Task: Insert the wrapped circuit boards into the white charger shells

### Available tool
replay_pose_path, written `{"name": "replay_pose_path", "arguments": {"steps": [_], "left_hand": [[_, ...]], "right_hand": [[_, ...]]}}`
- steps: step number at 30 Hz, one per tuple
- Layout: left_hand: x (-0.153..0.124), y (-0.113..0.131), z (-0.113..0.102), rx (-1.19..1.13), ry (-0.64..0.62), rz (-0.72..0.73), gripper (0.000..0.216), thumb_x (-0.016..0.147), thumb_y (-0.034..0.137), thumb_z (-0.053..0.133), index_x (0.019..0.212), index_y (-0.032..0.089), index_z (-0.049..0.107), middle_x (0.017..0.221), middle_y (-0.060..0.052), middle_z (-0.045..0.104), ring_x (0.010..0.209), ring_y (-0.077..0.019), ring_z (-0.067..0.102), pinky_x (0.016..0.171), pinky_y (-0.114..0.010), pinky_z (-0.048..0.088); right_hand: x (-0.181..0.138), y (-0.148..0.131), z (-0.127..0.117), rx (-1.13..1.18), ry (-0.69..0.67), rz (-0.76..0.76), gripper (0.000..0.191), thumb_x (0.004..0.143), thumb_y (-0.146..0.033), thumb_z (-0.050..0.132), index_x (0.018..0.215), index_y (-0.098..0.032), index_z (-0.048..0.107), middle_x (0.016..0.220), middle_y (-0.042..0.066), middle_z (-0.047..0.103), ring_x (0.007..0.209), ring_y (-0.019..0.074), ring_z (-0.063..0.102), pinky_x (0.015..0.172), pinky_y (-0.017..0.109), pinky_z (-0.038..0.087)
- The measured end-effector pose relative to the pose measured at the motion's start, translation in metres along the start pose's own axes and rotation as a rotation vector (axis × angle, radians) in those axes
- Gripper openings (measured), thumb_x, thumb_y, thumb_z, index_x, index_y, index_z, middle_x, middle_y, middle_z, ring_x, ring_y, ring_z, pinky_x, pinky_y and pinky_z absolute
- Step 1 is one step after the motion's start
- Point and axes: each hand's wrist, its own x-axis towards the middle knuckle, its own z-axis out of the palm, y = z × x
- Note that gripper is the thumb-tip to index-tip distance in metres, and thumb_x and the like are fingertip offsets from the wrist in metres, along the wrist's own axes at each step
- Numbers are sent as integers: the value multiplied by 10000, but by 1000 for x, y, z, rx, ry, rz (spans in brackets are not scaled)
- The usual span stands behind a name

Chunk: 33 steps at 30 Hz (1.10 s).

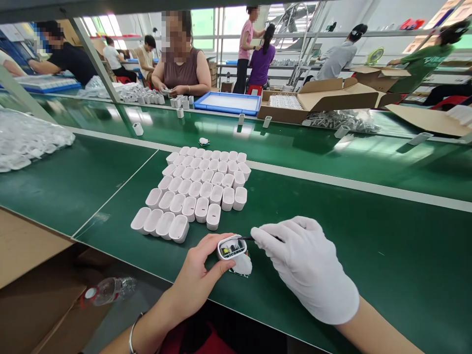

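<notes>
Gripping white casing (pixel 232 257) in bare left hand (pixel 197 268), above desk (pixel 368 241), by its near edge; pinching thin black tool (pixel 248 238) in gloved right hand (pixel 306 265), against the rim. Possible damage to circuit board (pixel 232 249) inside, from tool slip or loosened hold. Facing up at the mouth, tilted toward near edge; running roughly left-right along long axis, askew to that edge.

Bright light from far windows (pixel 203 30), pale glare on green surface (pixel 295 142)
</notes>
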Motion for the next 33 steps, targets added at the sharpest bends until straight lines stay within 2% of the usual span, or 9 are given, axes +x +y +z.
{"name": "replay_pose_path", "arguments": {"steps": [7, 14, 19, 22, 24, 26, 29, 31, 33], "left_hand": [[0, 0, 0, 45, -62, 27, 309, 889, 257, 563, 1197, 256, 593, 1195, -51, 627, 1117, -217, 568, 953, -354, 491], [-1, 3, 0, 77, -73, 82, 329, 899, 221, 537, 1226, 235, 574, 1166, -74, 639, 1099, -229, 570, 921, -376, 507], [-1, 2, 1, 94, -75, 120, 353, 905, 209, 526, 1256, 245, 547, 1197, -69, 628, 1132, -228, 540, 943, -384, 492], [-1, 1, 2, 85, -91, 120, 358, 909, 210, 520, 1264, 244, 539, 1199, -71, 625, 1135, -230, 533, 954, -396, 483], [-2, 1, 1, 82, -96, 116, 353, 908, 212, 521, 1258, 252, 544, 1194, -64, 626, 1132, -226, 534, 949, -389, 486], [-2, 1, 0, 73, -89, 114, 348, 908, 207, 520, 1250, 266, 548, 1195, -52, 628, 1132, -217, 535, 943, -369, 490], [-2, 2, -1, 43, -53, 128, 339, 897, 205, 539, 1228, 277, 560, 1195, -42, 632, 1132, -207, 540, 940, -336, 490], [-1, 0, 2, 11, -28, 165, 320, 883, 209, 561, 1199, 259, 581, 1171, -55, 643, 1107, -214, 559, 936, -330, 488], [2, -5, 6, -37, 17, 205, 263, 864, 222, 585, 1124, 224, 621, 1081, -71, 672, 1016, -215, 598, 896, -321, 502]], "right_hand": [[2, -7, 3, 3, 18, -22, 294, 824, 2, 453, 824, -246, 611, 707, -62, 680, 572, 96, 486, 710, 310, 280], [2, 7, -2, -48, 2, -67, 380, 693, 95, 424, 737, -247, 582, 589, -89, 603, 490, 90, 398, 616, 328, 184], [4, -1, -5, 5, 34, -31, 326, 774, 30, 426, 756, -249, 593, 606, -69, 639, 511, 93, 411, 610, 338, 168], [4, -2, -2, 52, -7, -35, 313, 778, 30, 422, 735, -234, 584, 601, -57, 630, 517, 96, 420, 618, 342, 176], [2, 6, -4, 132, -47, -11, 310, 781, 26, 408, 720, -227, 576, 606, -52, 622, 524, 99, 447, 632, 335, 213], [-2, 16, -10, 273, -42, 67, 289, 834, -30, 398, 790, -235, 597, 682, -30, 644, 579, 110, 514, 662, 317, 298], [-7, 19, -18, 506, -39, 183, 225, 895, -246, 465, 1090, -230, 578, 856, 34, 659, 710, 149, 606, 664, 281, 446], [-7, 10, -17, 563, -44, 177, 417, 841, -355, 568, 1235, -231, 510, 897, 52, 661, 732, 177, 636, 623, 271, 499], [-5, -3, -10, 564, -59, 135, 461, 788, -300, 629, 1237, -286, 523, 850, 28, 674, 687, 182, 648, 578, 257, 511]]}}
